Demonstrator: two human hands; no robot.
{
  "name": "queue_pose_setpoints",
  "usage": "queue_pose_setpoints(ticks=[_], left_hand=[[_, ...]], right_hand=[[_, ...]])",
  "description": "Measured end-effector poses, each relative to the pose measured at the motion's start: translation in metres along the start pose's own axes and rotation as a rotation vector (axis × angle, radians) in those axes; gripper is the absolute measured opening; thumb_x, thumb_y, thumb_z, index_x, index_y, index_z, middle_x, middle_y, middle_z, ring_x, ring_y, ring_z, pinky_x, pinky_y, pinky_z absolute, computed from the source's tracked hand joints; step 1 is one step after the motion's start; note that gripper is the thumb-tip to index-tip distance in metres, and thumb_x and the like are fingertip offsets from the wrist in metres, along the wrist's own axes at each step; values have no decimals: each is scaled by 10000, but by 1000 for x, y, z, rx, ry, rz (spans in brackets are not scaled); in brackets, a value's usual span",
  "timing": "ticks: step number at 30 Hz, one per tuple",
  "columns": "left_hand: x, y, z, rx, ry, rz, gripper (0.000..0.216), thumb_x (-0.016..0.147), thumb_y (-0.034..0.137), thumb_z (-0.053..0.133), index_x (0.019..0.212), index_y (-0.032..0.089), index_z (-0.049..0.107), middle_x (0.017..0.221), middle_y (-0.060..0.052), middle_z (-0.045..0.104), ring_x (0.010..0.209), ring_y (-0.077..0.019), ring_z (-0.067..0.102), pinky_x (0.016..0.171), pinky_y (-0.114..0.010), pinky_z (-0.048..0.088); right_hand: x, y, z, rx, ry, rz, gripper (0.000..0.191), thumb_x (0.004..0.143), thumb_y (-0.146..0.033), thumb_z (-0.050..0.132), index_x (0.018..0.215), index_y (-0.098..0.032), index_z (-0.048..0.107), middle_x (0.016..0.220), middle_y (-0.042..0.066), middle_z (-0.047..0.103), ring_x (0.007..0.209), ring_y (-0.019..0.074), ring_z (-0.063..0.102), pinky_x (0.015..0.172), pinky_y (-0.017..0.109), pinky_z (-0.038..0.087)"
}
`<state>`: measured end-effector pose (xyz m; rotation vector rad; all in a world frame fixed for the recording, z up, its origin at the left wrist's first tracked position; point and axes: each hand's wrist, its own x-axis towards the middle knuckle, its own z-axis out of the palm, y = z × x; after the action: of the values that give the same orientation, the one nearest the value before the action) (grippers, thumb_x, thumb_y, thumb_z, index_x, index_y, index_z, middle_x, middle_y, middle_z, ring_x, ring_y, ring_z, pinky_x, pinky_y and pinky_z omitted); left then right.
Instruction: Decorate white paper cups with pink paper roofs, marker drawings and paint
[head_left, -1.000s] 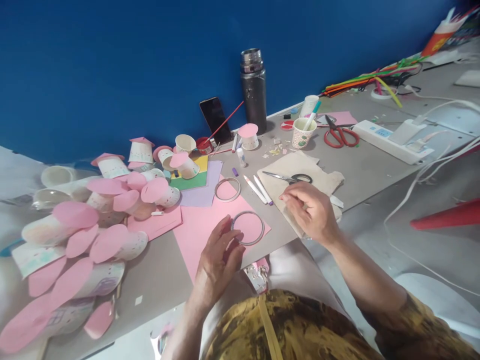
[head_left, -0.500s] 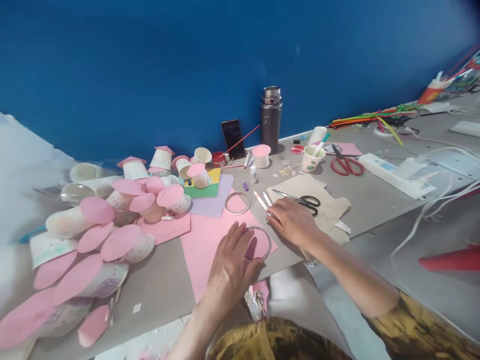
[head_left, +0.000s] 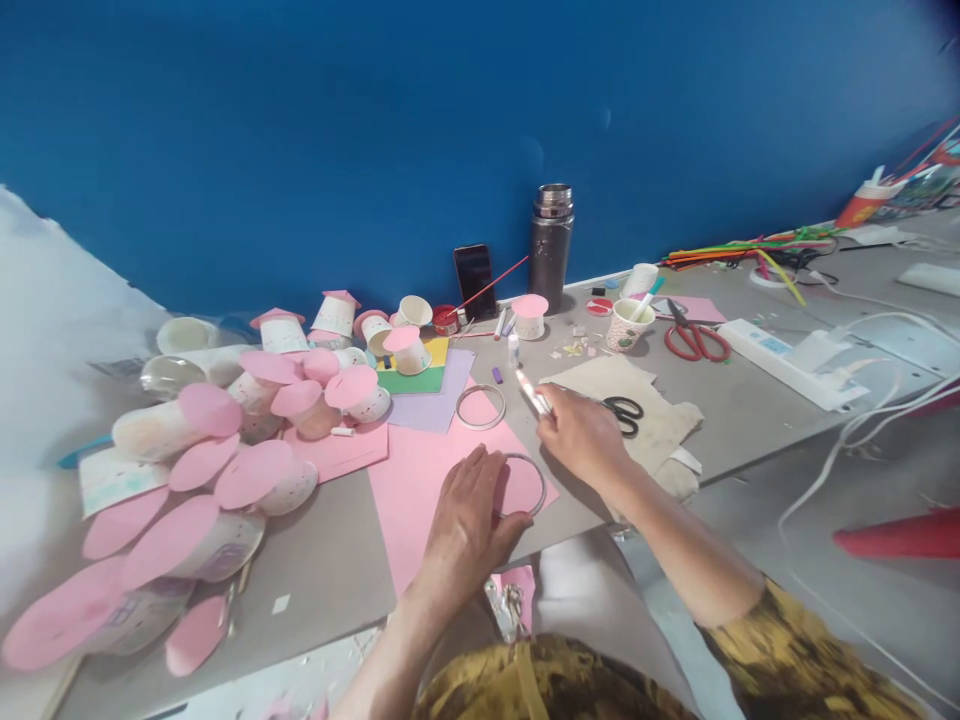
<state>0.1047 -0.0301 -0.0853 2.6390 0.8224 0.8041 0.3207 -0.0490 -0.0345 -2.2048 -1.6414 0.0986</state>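
Note:
My left hand [head_left: 472, 505] lies over the near silver ring [head_left: 541, 480], its fingers and thumb holding the ring's left and lower edge against a pink sheet of paper [head_left: 409, 480]. A second silver ring [head_left: 481, 407] lies just beyond it, at the sheet's far part. My right hand [head_left: 577, 430] is closed on a white marker pen [head_left: 534, 394], tip pointing away and left. Motion blur hides whether a second pen is in the grip. Beside this hand, black-handled scissors [head_left: 624, 415] rest on a beige cloth [head_left: 660, 420], their blades mostly hidden.
Paper cups with pink discs [head_left: 255, 475] crowd the left side. A flask [head_left: 551, 250] and a phone [head_left: 475, 282] stand by the blue wall. To the right are a patterned cup [head_left: 628, 328], red-handled scissors [head_left: 697, 342] and a power strip [head_left: 784, 365] with white cables.
My right hand has taken hold of the white marker and lifted it from beside the scissors. My left hand stays on the near ring. The view has shifted slightly.

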Motion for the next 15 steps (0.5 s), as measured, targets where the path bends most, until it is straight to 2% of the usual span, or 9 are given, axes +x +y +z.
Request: queue_pose_setpoints(ticks=[2,3,5,7,8,10,13,15], left_hand=[[1,0,1,-3,5,2,656,822,281,819,1394,146,528,1358,-221,689,1372,-428,583,1102,-622,511],[1,0,1,-9,2,-7,652,818,280,822,1386,154,527,1355,-215,689,1369,-423,585,1106,-620,506],[3,2,-1,-31,-12,-40,655,807,282,831,1374,163,524,1352,-206,685,1370,-417,580,1113,-616,495],[4,5,-3,-55,-30,-94,672,793,278,840,1371,165,515,1364,-203,670,1368,-410,574,1116,-611,484],[5,7,-4,-67,-40,-119,684,790,273,840,1376,167,506,1377,-202,660,1365,-404,572,1121,-609,475],[6,9,-5,-91,-53,-163,731,783,262,840,1408,175,472,1399,-192,644,1352,-388,570,1138,-608,446],[7,12,-7,-125,-59,-225,845,760,254,855,1474,198,406,1401,-160,649,1343,-378,549,1149,-608,409],[7,14,-7,-141,-69,-267,894,751,263,863,1502,223,380,1393,-134,658,1328,-376,538,1136,-602,407]], right_hand=[[-7,13,-2,374,37,30,449,904,-173,524,1319,-209,689,847,44,759,764,206,696,703,301,499],[-12,20,-3,589,4,27,418,912,-203,519,1279,-204,719,790,31,742,708,189,674,668,291,497],[-23,32,-6,954,-137,-5,389,930,-282,534,1241,-183,745,794,35,730,642,158,626,590,268,474],[-33,40,-11,1174,-270,-57,433,892,-318,621,1291,-188,725,912,54,736,679,144,619,575,248,468],[-37,42,-14,1219,-300,-86,472,858,-311,678,1316,-204,711,969,58,732,724,144,629,598,244,481],[-40,43,-18,1216,-262,-119,464,816,-306,761,1272,-223,726,1014,53,720,808,153,646,673,248,516],[-34,40,-18,1107,-90,-107,302,879,-427,747,1080,-203,776,853,25,691,712,141,607,641,248,496],[-28,37,-14,1023,-30,-111,344,919,-505,691,1024,-190,781,745,11,661,641,141,573,589,253,462]])
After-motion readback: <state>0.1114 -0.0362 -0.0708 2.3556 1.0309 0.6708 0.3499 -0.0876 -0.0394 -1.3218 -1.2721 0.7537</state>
